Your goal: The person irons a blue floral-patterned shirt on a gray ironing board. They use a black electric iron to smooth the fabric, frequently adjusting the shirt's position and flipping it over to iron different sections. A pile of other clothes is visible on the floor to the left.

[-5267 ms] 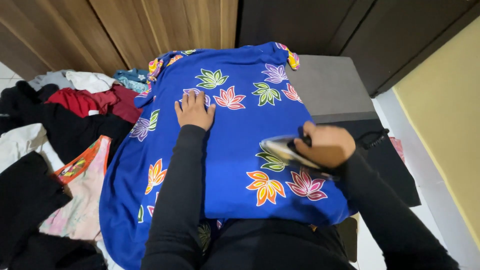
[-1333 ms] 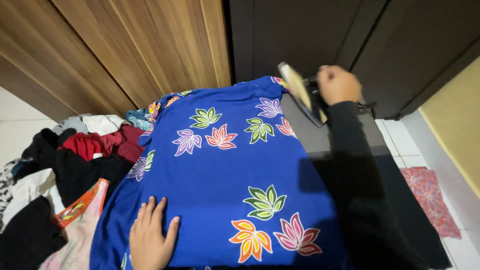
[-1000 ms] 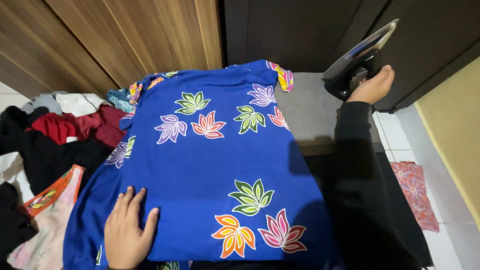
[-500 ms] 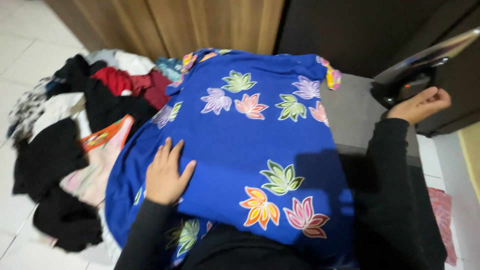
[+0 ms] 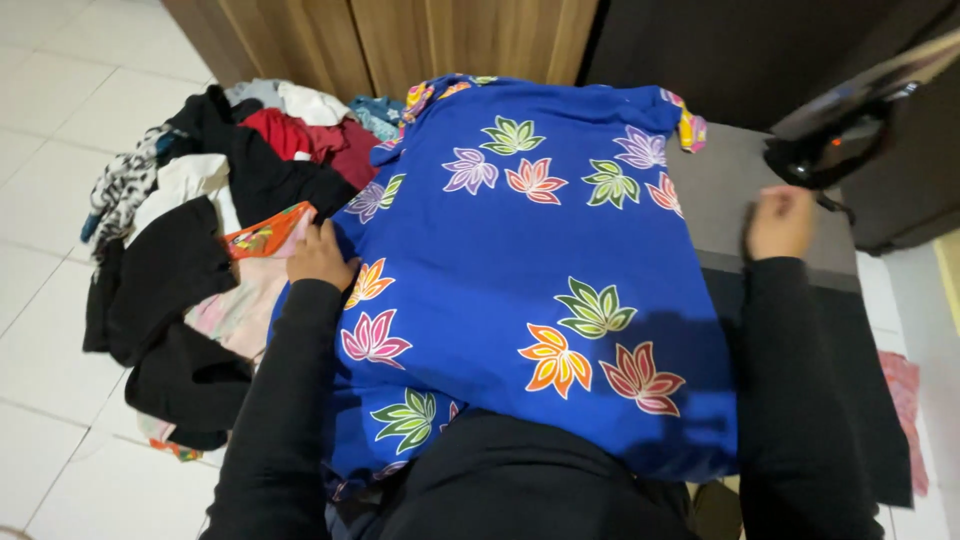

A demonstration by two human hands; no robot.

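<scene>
Across the middle of the view, a blue garment [image 5: 540,260] printed with leaf-like flowers in purple, green, orange and pink lies spread flat over a grey padded surface [image 5: 725,195], its near edge hanging down over the person's dark lap. On the left edge of this cloth the left hand [image 5: 318,258] rests, fingers curled on the fabric where it drapes off the side; whether it pinches the cloth or only presses on it cannot be told. Black sleeves cover both arms down to the wrists.

Over at the far right, the right hand [image 5: 782,222] sits on the bare grey surface just beyond the garment's right edge, loosely curled with nothing in it. Just past it, slightly farther and to the right, a dark clothes iron [image 5: 850,135] stands tipped up on its heel, apart from the hand, its pale soleplate facing up and away.

Left of the blue garment, a heap of mixed laundry [image 5: 210,230] lies on the pale tiled floor [image 5: 50,100]: black pieces, a red one, a white one, a pinkish cloth with an orange patterned trim, and a black-and-white spotted piece at the far left. Wooden panels [image 5: 420,40] stand along the far side, with dark cabinet doors [image 5: 700,45] to their right
</scene>
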